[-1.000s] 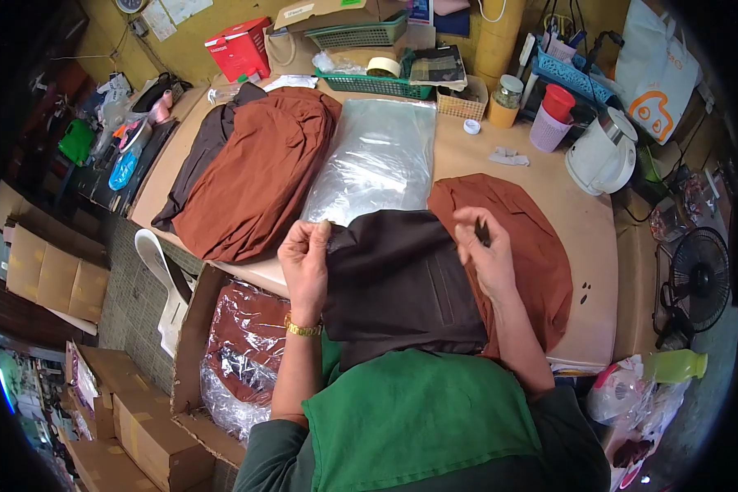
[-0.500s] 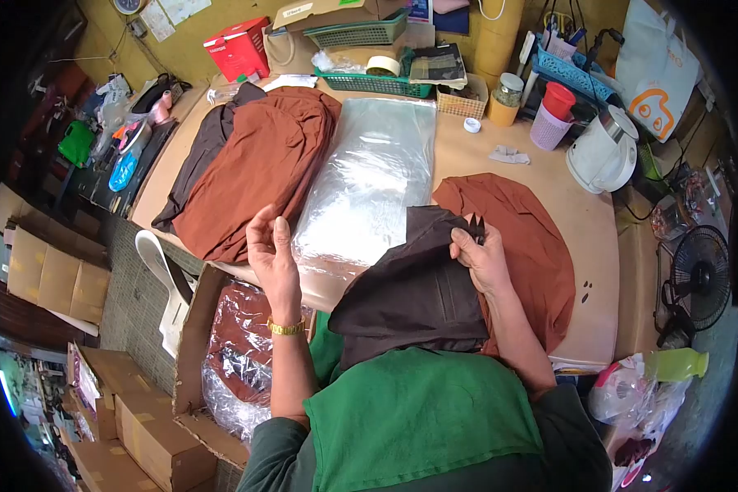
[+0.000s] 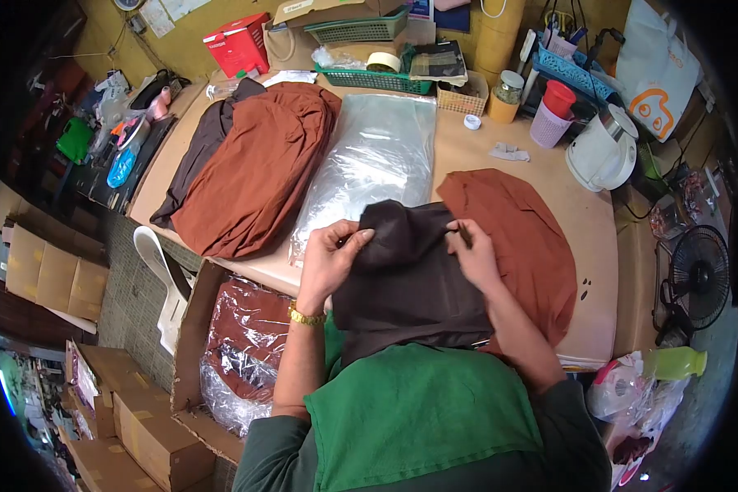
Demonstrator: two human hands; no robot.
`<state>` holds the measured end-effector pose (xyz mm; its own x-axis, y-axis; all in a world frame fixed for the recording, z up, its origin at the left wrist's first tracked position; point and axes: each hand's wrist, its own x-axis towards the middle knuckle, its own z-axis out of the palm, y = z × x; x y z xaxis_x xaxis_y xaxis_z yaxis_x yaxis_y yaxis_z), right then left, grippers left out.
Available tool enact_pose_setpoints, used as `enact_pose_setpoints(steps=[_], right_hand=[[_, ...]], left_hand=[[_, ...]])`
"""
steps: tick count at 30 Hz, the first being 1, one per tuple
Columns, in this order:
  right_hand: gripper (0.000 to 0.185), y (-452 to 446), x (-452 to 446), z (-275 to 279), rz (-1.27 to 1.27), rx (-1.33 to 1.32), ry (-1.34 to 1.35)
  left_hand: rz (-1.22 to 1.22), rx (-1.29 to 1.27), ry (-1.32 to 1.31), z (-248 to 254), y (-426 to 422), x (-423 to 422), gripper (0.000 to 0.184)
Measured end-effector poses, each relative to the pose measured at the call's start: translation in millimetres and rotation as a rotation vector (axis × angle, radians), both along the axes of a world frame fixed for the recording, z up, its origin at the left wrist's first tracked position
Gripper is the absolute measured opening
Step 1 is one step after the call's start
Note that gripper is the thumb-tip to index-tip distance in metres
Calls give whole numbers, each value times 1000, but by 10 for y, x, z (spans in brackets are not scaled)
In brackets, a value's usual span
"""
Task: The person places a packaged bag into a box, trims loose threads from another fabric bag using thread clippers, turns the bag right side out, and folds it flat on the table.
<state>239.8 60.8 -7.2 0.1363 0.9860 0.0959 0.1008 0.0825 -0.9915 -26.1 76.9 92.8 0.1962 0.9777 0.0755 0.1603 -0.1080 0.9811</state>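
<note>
A dark brown cloth garment (image 3: 414,287) lies over my lap and the table's near edge, its upper part lifted and folded. My left hand (image 3: 332,254), with a gold watch (image 3: 306,316) on the wrist, pinches the garment's upper left edge between thumb and fingers. At the upper right edge my right hand (image 3: 474,252) is closed on the same cloth; something small and dark shows between its fingers, too small to tell. A rust-brown garment (image 3: 517,246) is spread to the right, partly behind my right forearm. A green cloth (image 3: 422,418) covers my front.
Rust-brown garments (image 3: 254,172) are piled on the left of the table. Clear plastic bags (image 3: 377,148) lie in the middle. An open carton (image 3: 190,353) with plastic-wrapped clothing stands at lower left. A white kettle (image 3: 603,152) and a fan (image 3: 699,275) are at right.
My left hand has moved right and down from the air and gripped the dark cloth. The garment's upper part is now folded over. Black snips seen in my right hand no longer show clearly.
</note>
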Motion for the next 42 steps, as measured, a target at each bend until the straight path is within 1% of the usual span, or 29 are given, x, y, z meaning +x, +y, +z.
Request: enact_pose_setpoints(steps=[1,2,4,5,6,7,8,9,10,12,13,14,15,16,18,20,22,23,24,26,27,29,30,32,33,35,38,40,42], right_hand=[[18,-12,127,40,53,70,-23],[17,-31,261,63,39,8,-171],[15,24,580,62,31,50,-408],[14,99,718,115,65,-37,-408],[13,159,807,199,97,-123,-409],[17,171,760,375,80,-94,-556],[17,152,676,556,78,-87,-561],[21,72,451,853,123,-66,-348],[24,-26,234,1066,165,-53,-131],[32,-156,-97,1266,314,-98,72],[28,-162,-259,1290,381,-66,109],[19,-131,-288,1223,438,-123,9],[16,-103,-311,1142,338,-77,-35],[16,-84,-324,1092,240,-32,-80],[18,-91,-290,1069,113,1,37],[20,-98,-259,1025,86,34,88],[22,-132,-261,1007,80,30,115],[24,-149,-282,1019,79,41,81],[24,-156,-300,1020,79,40,79],[23,-170,-342,1018,82,57,72],[23,-180,-363,1032,86,56,70],[25,-208,-403,1083,86,64,-10],[25,-218,-423,1095,89,63,-12],[26,-234,-443,1118,48,163,-79],[26,-244,-440,1139,45,163,-81],[27,-270,-420,1169,6,178,-98],[25,-261,-370,1136,-23,201,-48],[25,-266,-384,1173,-13,190,-15],[24,-260,-415,1183,-3,180,19]], left_hand=[[3,-16,-6,-79,32,-53,14],[9,-17,-4,-145,27,-77,14],[10,-24,30,-167,-4,-47,15],[1,-45,34,-368,28,-21,19],[-22,-78,-33,-362,-14,75,22],[-24,-83,-24,-325,-78,181,22],[-23,-86,-17,-294,-115,274,22],[-81,21,-13,-354,-114,326,23],[-81,15,-15,-336,-146,386,23],[-182,90,-20,-190,-206,499,21],[-194,99,14,-119,-241,534,15],[-196,103,17,-64,-266,525,15],[-177,94,48,-19,-288,495,13],[-156,86,77,3,-296,454,12],[-133,6,54,-34,-258,250,12],[-38,0,133,-118,-197,-10,12],[68,76,93,-145,-135,-144,13],[101,153,204,-161,-98,-217,19],[101,152,202,-126,-91,-174,19],[91,364,145,17,-133,2,41],[96,362,144,57,-161,99,41],[-97,367,99,144,-231,333,64],[-113,242,39,247,-279,453,52],[-166,123,145,46,-202,473,30],[-168,123,143,62,-203,473,30],[-96,196,129,119,-215,449,15],[-137,162,219,162,-204,332,13],[-136,136,229,138,-228,305,14],[-86,159,108,27,-223,290,15]])
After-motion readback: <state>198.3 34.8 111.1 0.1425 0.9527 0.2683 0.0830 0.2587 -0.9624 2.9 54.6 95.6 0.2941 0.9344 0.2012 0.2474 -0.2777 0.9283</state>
